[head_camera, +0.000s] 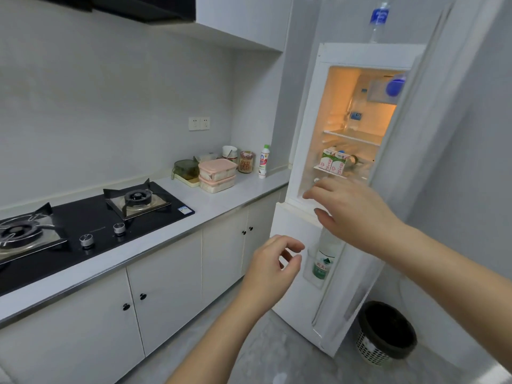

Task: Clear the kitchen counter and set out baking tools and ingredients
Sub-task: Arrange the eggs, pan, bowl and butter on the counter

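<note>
The white fridge (310, 134) stands open at the end of the counter (221, 200), lit inside. Two milk cartons (332, 161) stand on its lower shelf. My right hand (352, 209) is stretched out with relaxed fingers just below and in front of that shelf, holding nothing. My left hand (273, 261) hovers lower, in front of the fridge's lower part, fingers loosely curled and empty. On the counter's far end sit two stacked pink-lidded boxes (217, 174), a green glass pot (186, 169), a jar (246, 161), a white cup (230, 152) and a white bottle (264, 161).
A black two-burner gas hob (83, 217) fills the counter's left part. The open fridge door (346, 273) holds a water bottle (324, 256) in its rack. A black-lined bin (385, 331) stands on the floor at right. Another bottle (378, 19) stands on top of the fridge.
</note>
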{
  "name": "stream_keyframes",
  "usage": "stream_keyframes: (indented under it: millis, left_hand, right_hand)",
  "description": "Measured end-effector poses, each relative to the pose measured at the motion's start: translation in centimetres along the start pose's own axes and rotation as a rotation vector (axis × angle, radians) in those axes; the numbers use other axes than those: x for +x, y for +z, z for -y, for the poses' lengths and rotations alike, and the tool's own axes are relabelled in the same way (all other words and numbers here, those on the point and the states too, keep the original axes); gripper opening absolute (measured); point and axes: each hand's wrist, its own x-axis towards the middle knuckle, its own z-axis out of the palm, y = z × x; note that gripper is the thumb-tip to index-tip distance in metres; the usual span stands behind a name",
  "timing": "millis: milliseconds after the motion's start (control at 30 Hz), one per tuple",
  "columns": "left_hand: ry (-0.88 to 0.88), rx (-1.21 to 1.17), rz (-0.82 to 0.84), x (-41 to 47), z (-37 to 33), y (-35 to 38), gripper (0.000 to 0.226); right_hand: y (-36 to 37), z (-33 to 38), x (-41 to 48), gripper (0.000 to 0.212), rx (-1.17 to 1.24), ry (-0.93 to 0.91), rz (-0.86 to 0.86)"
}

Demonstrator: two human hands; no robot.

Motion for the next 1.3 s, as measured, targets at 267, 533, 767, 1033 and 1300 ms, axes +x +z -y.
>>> stream_keyframes:
  millis: [267, 533, 767, 1033, 1300]
  left_hand:
    - [0.024, -0.02, -0.054, 3.7, -3.7, 10.0, 0.02]
    - [0.026, 0.015, -0.106, 6.9, -5.5, 13.4, 0.028]
    - [0.034, 0.094, -0.202, 8.7, -4.5, 12.9, 0.018]
    - [0.049, 0.107, -0.32, 12.7, -0.1, 9.7, 0.011]
    - [0.029, 0.16, -0.326, 19.5, 5.3, 5.4, 0.015]
  right_hand:
    - [-0.3, -9.5, -2.9, 0.019, -0.393, -0.258, -0.095]
    - [0.3, -12.0, -3.6, 0.025, -0.391, -0.546, -0.159]
    - [1.9, -13.2, -0.1, 0.028, -0.287, -0.614, -0.43]
    - [4.5, -14.5, 6.4, 0.032, -0.395, -0.73, -0.372]
    - [10.1, -14.0, 14.6, 0.03, -0.385, -0.728, -0.312]
